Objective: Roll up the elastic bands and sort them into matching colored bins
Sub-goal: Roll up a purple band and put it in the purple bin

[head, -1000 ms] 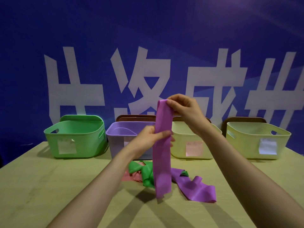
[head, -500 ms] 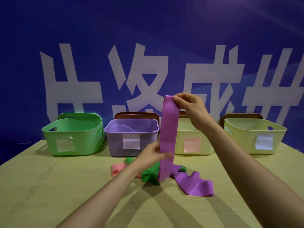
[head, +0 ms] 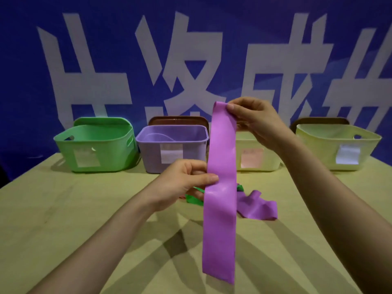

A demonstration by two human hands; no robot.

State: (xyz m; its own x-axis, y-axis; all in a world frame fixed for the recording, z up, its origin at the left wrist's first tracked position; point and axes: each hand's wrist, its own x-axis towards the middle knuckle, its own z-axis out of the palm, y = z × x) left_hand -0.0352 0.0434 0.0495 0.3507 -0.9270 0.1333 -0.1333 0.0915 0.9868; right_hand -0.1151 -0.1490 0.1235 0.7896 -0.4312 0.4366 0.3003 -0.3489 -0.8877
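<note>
Above the table (head: 63,219), a purple band (head: 221,187) hangs with its long axis vertical and its lower end free. Right hand (head: 254,122) fingers pinch its top end; left hand (head: 182,183) fingers pinch its left edge midway. Behind stand a green bin (head: 95,145), purple bin (head: 171,143), yellow bin (head: 254,164) and end yellow bin (head: 337,145), each with a paper label (head: 171,152) whose writing is unreadable. A curved shape shows inside the purple bin. The blue backdrop (head: 233,28) bears large white characters, 洛 and 成 among them. A crumpled band (head: 258,206) and green band (head: 194,200) lie on the table.
</note>
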